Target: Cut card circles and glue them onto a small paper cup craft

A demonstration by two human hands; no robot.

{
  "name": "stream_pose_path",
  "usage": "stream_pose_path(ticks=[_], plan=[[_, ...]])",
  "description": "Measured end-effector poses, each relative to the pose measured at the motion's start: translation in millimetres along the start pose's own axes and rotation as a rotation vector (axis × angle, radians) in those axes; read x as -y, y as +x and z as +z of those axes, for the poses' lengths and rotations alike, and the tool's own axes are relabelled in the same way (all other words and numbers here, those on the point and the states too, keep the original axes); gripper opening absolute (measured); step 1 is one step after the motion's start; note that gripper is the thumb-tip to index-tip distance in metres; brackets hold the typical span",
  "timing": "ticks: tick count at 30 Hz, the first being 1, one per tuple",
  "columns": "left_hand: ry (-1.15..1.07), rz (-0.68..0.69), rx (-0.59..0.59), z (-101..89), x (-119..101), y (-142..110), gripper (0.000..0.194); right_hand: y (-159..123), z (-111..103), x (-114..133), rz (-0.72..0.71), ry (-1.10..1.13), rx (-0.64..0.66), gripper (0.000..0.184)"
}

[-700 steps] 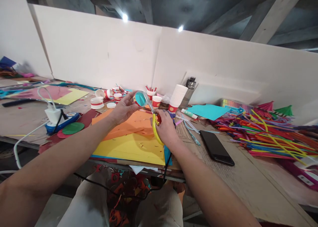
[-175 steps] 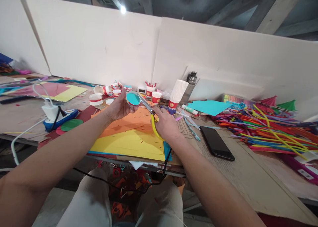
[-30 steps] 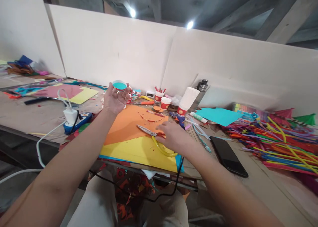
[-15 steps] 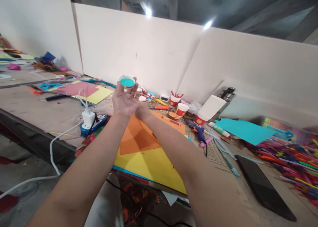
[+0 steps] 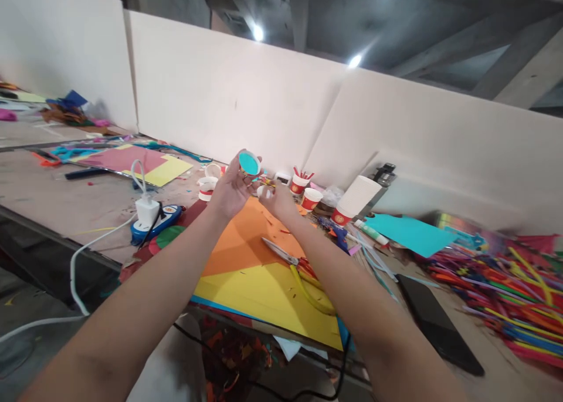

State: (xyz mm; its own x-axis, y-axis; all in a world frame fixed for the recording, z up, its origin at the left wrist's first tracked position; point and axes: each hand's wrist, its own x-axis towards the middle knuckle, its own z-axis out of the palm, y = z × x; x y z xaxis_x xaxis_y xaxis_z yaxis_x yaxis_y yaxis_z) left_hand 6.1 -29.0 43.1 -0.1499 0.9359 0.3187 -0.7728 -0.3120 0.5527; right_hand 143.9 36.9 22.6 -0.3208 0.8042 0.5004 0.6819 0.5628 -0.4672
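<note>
My left hand (image 5: 233,193) holds a short, cut-down paper cup (image 5: 249,163) by its rim, tilted so its turquoise round inside faces me. Just right of and below it is my right hand (image 5: 279,201), its fingers curled together; what they hold, if anything, is too small to name. Under my forearms lie orange paper (image 5: 237,229) and yellow paper (image 5: 255,293). Scissors (image 5: 281,251) with red and yellow handles rest on these sheets beside my right forearm. More cut cup pieces (image 5: 206,188) stand left of my left hand.
A blue power strip (image 5: 153,223) with a white charger (image 5: 148,210) sits at the left. To the right are red-and-white paper cups (image 5: 312,199), a glue gun (image 5: 339,237), turquoise paper (image 5: 409,232), a dark phone (image 5: 440,323) and colourful pipe cleaners (image 5: 497,293). White panels (image 5: 229,91) stand behind.
My right hand has moved right, apart from my left. The cup has shifted right and down and tilts more toward me. The scissors and the left cup pieces now show.
</note>
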Motion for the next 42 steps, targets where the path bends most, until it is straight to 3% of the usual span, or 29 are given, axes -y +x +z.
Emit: stream_pose_path(ticks=[3, 5, 8, 21, 42], plan=[[0.055, -0.082, 0.117, 1.2, 15.3, -5.9, 0.036, -34.4, -49.4, -17.6, 0.212, 0.24, -0.085, 0.043], [0.095, -0.135, 0.178, 1.2, 26.8, -10.6, 0.036, -59.2, -72.0, -21.1, 0.204, 0.475, -0.171, 0.045], [0.17, -0.209, 0.245, 1.0, 41.5, -18.4, 0.044, -87.0, -86.1, -17.6, 0.114, 0.589, -0.291, 0.046], [0.366, -0.248, 0.425, 9.4, 49.0, -32.5, 0.052, -108.3, -83.9, -5.9, -0.162, 0.321, -0.254, 0.045], [0.4, -0.228, 0.435, 8.9, 51.4, -32.9, 0.054, -110.7, -86.6, -2.7, -0.135, 0.287, -0.22, 0.041]])
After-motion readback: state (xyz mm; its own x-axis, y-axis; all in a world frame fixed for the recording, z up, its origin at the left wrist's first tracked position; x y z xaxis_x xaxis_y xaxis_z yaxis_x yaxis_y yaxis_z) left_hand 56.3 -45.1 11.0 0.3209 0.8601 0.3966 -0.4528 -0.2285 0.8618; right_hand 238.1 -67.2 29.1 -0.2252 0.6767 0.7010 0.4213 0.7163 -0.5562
